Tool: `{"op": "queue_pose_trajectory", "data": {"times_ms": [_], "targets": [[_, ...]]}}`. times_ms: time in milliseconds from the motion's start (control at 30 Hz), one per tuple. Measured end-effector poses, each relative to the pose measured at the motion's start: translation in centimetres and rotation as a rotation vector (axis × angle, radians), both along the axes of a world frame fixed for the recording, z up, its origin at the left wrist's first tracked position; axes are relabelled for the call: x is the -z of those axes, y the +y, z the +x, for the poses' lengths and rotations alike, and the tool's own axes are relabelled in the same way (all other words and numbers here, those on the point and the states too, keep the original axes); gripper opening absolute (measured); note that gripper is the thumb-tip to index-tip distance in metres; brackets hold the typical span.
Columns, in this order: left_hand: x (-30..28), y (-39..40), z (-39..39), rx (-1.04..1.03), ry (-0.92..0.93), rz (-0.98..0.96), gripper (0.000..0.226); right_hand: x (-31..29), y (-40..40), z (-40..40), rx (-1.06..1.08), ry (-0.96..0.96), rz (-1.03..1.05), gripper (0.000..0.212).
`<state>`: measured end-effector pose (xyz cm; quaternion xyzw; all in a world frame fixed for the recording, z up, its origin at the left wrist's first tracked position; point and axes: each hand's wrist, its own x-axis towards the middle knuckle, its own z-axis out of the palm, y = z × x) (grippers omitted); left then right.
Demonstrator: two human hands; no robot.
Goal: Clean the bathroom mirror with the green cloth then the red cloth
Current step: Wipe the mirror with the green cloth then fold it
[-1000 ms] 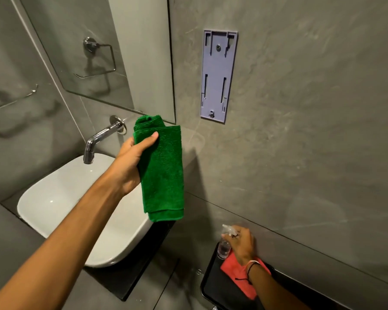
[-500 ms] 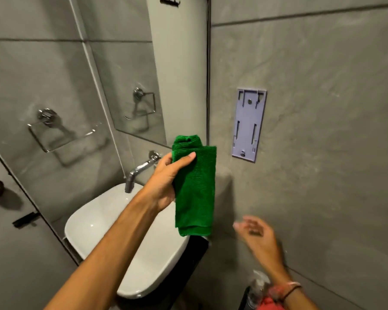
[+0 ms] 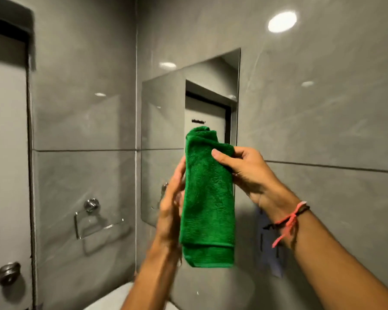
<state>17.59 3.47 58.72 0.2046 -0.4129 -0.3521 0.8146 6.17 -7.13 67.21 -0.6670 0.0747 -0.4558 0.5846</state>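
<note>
A folded green cloth point(image 3: 207, 198) hangs upright in front of the wall mirror point(image 3: 166, 113). My right hand point(image 3: 246, 173) pinches the cloth's upper right edge between thumb and fingers. My left hand point(image 3: 171, 202) is blurred and lies along the cloth's left side, fingers stretched out against it. The cloth covers the mirror's lower right part. The mirror reflects a door and grey tiles. The red cloth is out of view.
A chrome towel ring point(image 3: 92, 218) hangs on the left wall. A door with a round knob point(image 3: 8, 272) is at far left. The white basin rim point(image 3: 112, 300) shows at the bottom. A lilac wall bracket point(image 3: 264, 240) sits behind my right wrist.
The view has tilted up from the basin to the mirror. My right hand rose from the lower right and took the cloth's top edge. My left hand slid to the cloth's side.
</note>
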Motion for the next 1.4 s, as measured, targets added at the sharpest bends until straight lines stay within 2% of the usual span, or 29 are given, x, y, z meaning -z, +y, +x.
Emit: {"op": "queue_pose_trajectory", "data": {"times_ms": [67, 167, 233, 367, 433, 533, 600, 667, 800, 867, 1000, 1100, 1267, 1400], "targets": [[0.9, -1.5, -0.5, -0.143, 0.076, 0.068, 0.054, -0.7, 0.1, 1.9, 0.256, 0.056, -0.163, 0.02], [-2.0, -3.8, -1.8, -0.134, 0.078, -0.041, 0.056, -2.3, -0.3, 2.8, 0.748, 0.264, -0.588, 0.033], [-4.8, -5.0, -1.9, -0.17, 0.091, -0.105, 0.046, -3.9, -1.2, 1.8, 0.935, 0.251, -0.712, 0.038], [-10.4, -7.5, 0.0, -0.483, 0.019, -0.195, 0.043, -7.0, -3.9, -0.9, 1.39, 0.241, -1.063, 0.044], [-15.3, -10.0, 1.0, -0.694, -0.171, -0.291, 0.051, -8.8, -5.2, -2.0, 1.508, 0.287, -1.207, 0.05], [-21.8, -14.2, 1.3, -0.938, -0.627, -0.296, 0.057, -10.9, -6.3, -2.1, 1.556, 0.366, -1.365, 0.057], [-23.4, -17.9, 1.3, -1.111, -0.945, -0.226, 0.059, -12.0, -7.1, -1.3, 1.559, 0.434, -1.44, 0.062], [-23.6, -20.6, 1.5, -1.299, -1.059, -0.18, 0.059, -13.0, -8.0, -0.8, 1.567, 0.502, -1.459, 0.065], [-25.1, -22.3, 3.5, -1.393, -1.049, -0.276, 0.059, -14.0, -9.5, -1.1, 1.667, 0.591, -1.46, 0.063], [-27.2, -22.5, 5.3, -1.4, -1.048, -0.264, 0.058, -13.8, -10.0, -0.9, 1.703, 0.59, -1.47, 0.062], [-31.1, -22.7, 10.6, -1.403, -0.941, -0.149, 0.057, -14.0, -10.5, -0.2, 1.773, 0.602, -1.49, 0.065], [-31.6, -23.1, 16.4, -1.404, -0.849, 0.013, 0.056, -14.0, -11.0, 0.1, 1.82, 0.586, -1.497, 0.068], [-27.1, -23.9, 25.5, -1.357, -0.687, 0.192, 0.056, -14.0, -11.6, 0.3, 1.87, 0.557, -1.499, 0.07], [-19.8, -24.8, 32.2, -1.288, -0.502, 0.33, 0.057, -14.0, -11.4, 0.5, 1.854, 0.584, -1.493, 0.071]]}}
